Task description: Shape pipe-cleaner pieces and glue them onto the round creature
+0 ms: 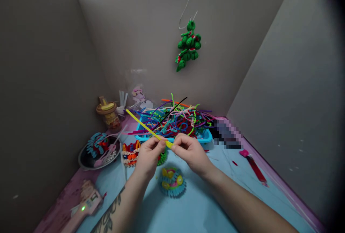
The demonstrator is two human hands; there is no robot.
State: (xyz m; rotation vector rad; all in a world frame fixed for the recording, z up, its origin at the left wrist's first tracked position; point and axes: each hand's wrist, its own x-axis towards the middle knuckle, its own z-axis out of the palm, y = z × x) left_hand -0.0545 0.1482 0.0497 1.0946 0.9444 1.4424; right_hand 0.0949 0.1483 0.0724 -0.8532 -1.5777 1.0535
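Note:
My left hand (148, 155) and my right hand (189, 152) meet above the table, both pinched on a yellow pipe cleaner (142, 127). Its free end slants up and to the left, and its near end sits between the fingertips of both hands. Just behind the hands stands a blue tray (205, 138) heaped with pipe cleaners (176, 118) of many colours. Below the hands a small coiled craft piece (172, 182) in blue, yellow and pink lies on the light blue mat (194, 208).
A dark plate (86, 159) with coiled pieces sits at the left, a small jar (108, 113) behind it. A pink glue gun (84, 204) lies near left. Red scissors (253, 164) lie at right. A green pipe-cleaner ornament (188, 44) hangs on the back wall. Grey partitions enclose the desk.

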